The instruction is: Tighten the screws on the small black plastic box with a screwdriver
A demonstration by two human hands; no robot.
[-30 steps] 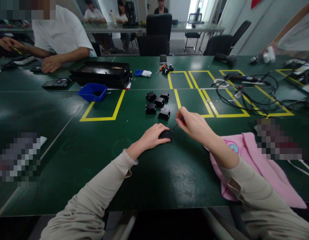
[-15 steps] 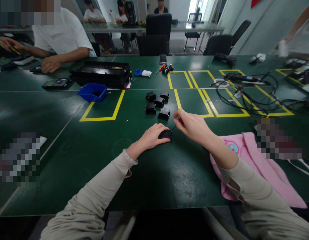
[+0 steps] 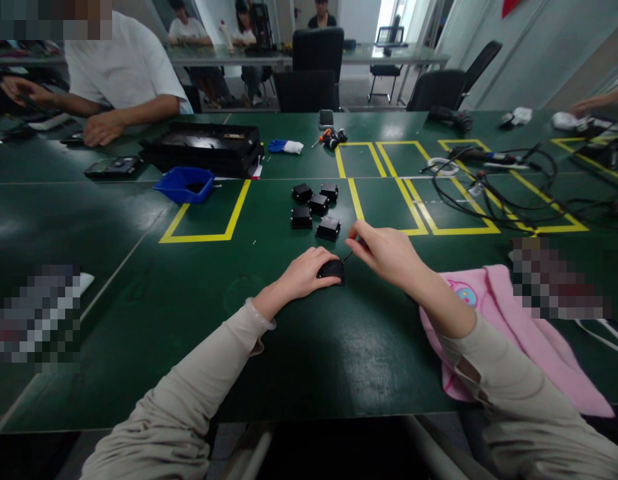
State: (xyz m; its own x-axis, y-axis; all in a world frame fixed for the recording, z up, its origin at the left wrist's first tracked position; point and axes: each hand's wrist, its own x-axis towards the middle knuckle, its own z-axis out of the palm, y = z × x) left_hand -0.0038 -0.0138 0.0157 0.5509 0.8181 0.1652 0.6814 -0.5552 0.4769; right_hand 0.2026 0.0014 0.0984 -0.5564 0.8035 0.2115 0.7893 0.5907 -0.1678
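Observation:
My left hand [image 3: 303, 272] lies over a small black box [image 3: 333, 269] on the green table [image 3: 189, 313], pressing it down from the left. My right hand [image 3: 383, 252] pinches a thin dark tool [image 3: 347, 255] whose tip meets the box's upper right corner. Just beyond them sits a cluster of several more small black boxes [image 3: 316, 209].
A pink cloth [image 3: 513, 347] lies under my right forearm. A blue bin [image 3: 185, 184] and a black tray [image 3: 203, 145] stand at the far left, tangled black cables [image 3: 509, 193] at the far right. A person in a white shirt [image 3: 119, 67] sits across the table.
My right hand has turned slightly on the thin tool, its fingers lowering toward the box. At the far right another person's hand has moved away and down. My left hand has stayed still.

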